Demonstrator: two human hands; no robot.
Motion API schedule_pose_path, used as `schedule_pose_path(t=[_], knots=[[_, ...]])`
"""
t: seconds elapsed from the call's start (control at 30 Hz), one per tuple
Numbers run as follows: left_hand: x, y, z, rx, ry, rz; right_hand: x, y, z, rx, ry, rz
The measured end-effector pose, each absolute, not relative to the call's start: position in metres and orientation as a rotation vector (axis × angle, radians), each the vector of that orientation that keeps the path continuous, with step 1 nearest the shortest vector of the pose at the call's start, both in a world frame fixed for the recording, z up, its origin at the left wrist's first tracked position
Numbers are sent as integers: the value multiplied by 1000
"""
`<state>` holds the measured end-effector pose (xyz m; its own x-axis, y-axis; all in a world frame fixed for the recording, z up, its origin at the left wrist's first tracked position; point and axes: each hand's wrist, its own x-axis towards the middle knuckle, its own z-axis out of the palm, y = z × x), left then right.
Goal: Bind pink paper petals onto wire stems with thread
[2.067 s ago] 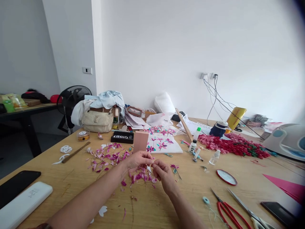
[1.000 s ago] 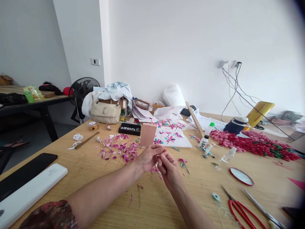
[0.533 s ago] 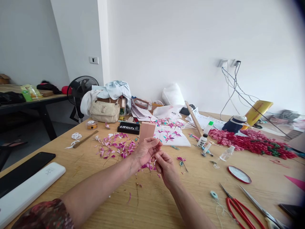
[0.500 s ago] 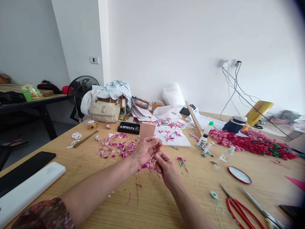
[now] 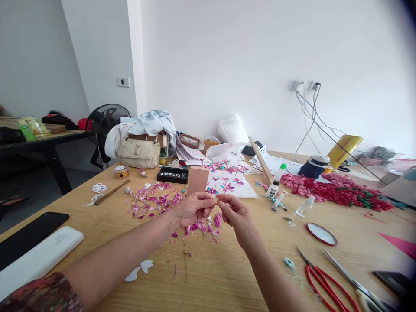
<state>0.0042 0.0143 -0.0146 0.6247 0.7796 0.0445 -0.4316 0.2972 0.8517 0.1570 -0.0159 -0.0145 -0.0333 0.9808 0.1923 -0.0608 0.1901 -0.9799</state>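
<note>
My left hand (image 5: 196, 209) and my right hand (image 5: 236, 215) meet over the middle of the table. Thumb and forefinger are pinched on each, tip against tip. Whatever lies between them is too small to make out. A pink petal cluster (image 5: 217, 219) shows just below the fingertips; I cannot tell if it hangs from them or lies on the table. Loose pink petals (image 5: 156, 200) with thin stems are spread beyond my left forearm. Behind the hands stands a pinkish wooden block (image 5: 197, 181). Pink and teal flowers (image 5: 227, 185) sit on a white sheet (image 5: 248, 192).
To the right lie red-handled pliers (image 5: 313, 274), scissors (image 5: 355, 284), a thread spool (image 5: 289, 262), a red-rimmed round dish (image 5: 321, 234) and small bottles (image 5: 272, 190). A phone (image 5: 35, 236) and a white power bank (image 5: 42, 260) are at left. White petal-shaped cutouts (image 5: 139, 271) lie below my left forearm.
My right hand has risen and turned so that its fingertips meet the left ones from the side. The view has shifted slightly, and more of the white cutouts shows.
</note>
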Motion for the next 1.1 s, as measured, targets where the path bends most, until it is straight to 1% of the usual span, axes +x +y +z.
schedule_pose_path(t=[0.13, 0.37, 0.7, 1.1], knots=[[1, 17, -24, 989, 431, 807, 154, -15, -12, -1044, -1389, 1193], [-1, 19, -40, 953, 453, 755, 150, -14, -26, -1043, -1386, 1159], [-4, 15, -48, 945, 454, 694, 149, -18, -40, -959, -1375, 1267], [-6, 15, -57, 885, 422, 606, 147, -25, -45, -934, -1381, 1300]])
